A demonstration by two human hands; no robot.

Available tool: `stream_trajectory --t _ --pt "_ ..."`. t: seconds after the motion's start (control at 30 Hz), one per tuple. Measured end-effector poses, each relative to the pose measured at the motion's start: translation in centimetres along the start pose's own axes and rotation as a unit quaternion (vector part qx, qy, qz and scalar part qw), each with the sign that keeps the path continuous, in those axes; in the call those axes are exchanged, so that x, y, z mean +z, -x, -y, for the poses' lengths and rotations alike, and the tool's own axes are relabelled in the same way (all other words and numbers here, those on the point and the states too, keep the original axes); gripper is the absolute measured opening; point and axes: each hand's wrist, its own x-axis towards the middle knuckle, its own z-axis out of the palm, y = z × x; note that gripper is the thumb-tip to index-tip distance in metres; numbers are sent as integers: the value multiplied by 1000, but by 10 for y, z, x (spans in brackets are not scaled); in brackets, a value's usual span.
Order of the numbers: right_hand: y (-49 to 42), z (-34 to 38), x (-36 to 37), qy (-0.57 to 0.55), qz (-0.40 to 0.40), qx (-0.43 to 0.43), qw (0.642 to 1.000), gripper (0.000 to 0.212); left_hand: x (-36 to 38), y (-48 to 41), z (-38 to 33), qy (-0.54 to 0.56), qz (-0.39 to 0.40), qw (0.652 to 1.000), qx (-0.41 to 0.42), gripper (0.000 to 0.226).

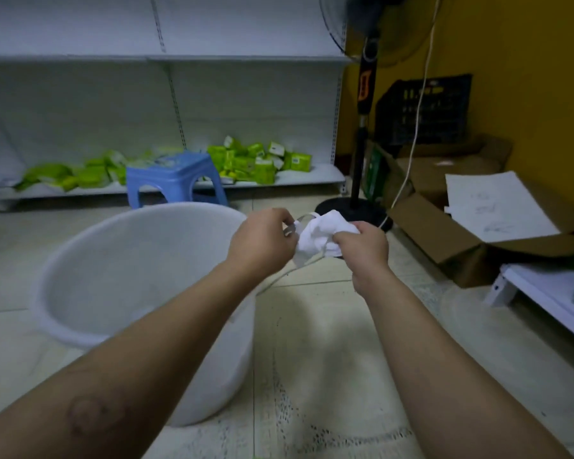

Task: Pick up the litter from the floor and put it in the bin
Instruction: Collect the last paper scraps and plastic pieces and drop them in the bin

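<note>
A big white bin [140,293] is seen at the left middle of the frame, standing on the tiled floor [328,376]. A small blue stool [174,177] is seen behind it. Near the middle, just right of the bin's rim, a crumpled white litter wad [318,235] is held up. It is pinched on both sides by the left hand [262,240] and the right hand [362,246].
</note>
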Motion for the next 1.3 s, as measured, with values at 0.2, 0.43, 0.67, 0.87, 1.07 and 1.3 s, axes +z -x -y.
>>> stream_trajectory --t 0.2,0.43,0.67,0.87,1.07,1.3 --pt "31 29 80 80 81 -134 984 21 -66 -4 71 -96 -33 994 -51 24" --pt "49 7 136 418 304 -130 846 68 -68 17 143 -235 125 952 -149 41" --pt "44 -2 117 317 267 -164 895 72 -61 19 134 -179 134 974 -44 45" --pt "27 1 75 281 206 -180 920 69 -31 15 82 -106 122 985 67 47" --pt "15 -34 11 308 179 -117 927 71 16 33 37 -114 130 968 181 42" --pt "38 -129 -36 389 235 52 889 73 104 98 23 -117 264 946 148 45"
